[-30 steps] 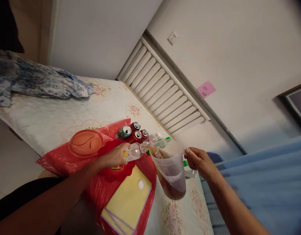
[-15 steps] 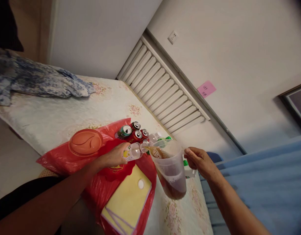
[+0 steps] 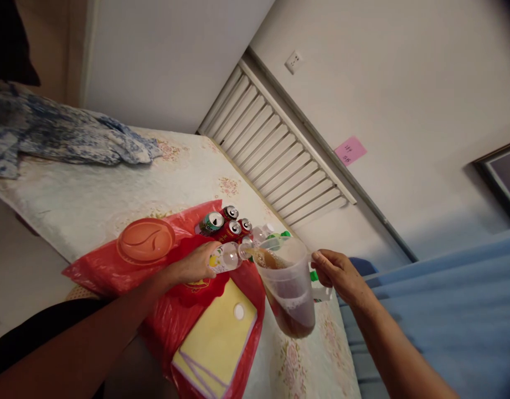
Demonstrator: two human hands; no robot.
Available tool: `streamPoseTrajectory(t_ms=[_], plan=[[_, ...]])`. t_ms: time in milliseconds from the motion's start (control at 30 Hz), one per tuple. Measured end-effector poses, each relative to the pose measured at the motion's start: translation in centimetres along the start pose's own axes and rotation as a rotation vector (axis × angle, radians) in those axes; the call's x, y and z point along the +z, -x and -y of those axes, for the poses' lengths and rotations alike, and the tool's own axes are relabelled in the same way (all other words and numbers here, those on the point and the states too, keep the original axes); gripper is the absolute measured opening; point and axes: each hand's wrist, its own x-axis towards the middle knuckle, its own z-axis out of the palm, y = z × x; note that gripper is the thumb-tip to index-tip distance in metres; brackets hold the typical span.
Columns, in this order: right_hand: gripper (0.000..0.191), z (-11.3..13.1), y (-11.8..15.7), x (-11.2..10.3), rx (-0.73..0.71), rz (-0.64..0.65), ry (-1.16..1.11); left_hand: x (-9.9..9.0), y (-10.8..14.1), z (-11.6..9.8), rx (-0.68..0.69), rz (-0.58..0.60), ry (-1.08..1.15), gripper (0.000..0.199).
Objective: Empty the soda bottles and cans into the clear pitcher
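My left hand (image 3: 202, 261) is wrapped round a clear plastic bottle (image 3: 227, 257) with a yellow lemon print, lying nearly sideways. The bottle's open mouth meets the rim of a large translucent plastic pitcher (image 3: 294, 291). Brown, bubbly liquid (image 3: 268, 259) reaches the rim beside that mouth, and more brown liquid with froth stands lower in the pitcher. With closed fingers, my right hand (image 3: 336, 274) grips the pitcher's handle on the right side. The pitcher leans toward the bottle. Several drink cans (image 3: 233, 228), red and green, stand just behind my left hand.
A red plastic bag (image 3: 109, 271) lies on the floral tablecloth (image 3: 188, 183), with an orange lid (image 3: 145, 241) and a folded yellow cloth (image 3: 219, 338) on it. Green-capped bottles (image 3: 285, 234) stand behind the pitcher. A radiator (image 3: 275, 144) lines the wall; a blue curtain (image 3: 437, 310) hangs right.
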Motion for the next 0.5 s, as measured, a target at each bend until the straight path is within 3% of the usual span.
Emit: streamPoseTrajectory(t_ms=[500], plan=[[0.059, -1.5, -0.1, 0.7, 0.0, 0.005, -0.084, 0.0, -0.1, 0.4, 0.008, 0.003, -0.046, 0.05]])
